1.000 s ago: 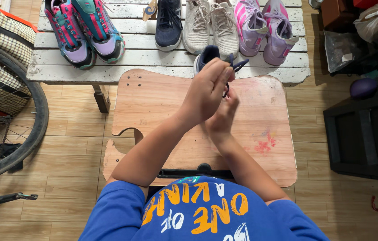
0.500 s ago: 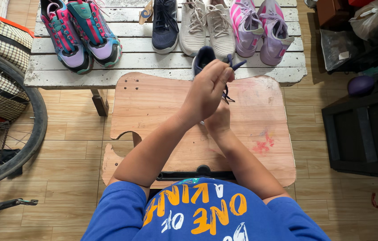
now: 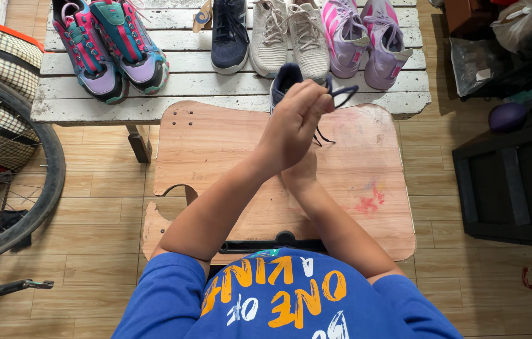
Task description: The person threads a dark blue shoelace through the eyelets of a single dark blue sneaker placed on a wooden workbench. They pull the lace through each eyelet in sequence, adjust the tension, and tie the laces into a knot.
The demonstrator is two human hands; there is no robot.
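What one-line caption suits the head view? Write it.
Left hand over right hand, pinching a dark lace above a navy shoe on a wooden board.

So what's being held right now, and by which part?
The left hand pinches a dark shoelace by its loop, above the navy shoe. The right hand is mostly hidden; its hold cannot be told.

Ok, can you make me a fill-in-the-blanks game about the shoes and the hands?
1. The left hand pinches a dark ____ loop.
2. The navy shoe being laced lies partly on the wooden ____.
3. On the white bench, the pair farthest right is pink and ____.

Missing words: lace; board; purple
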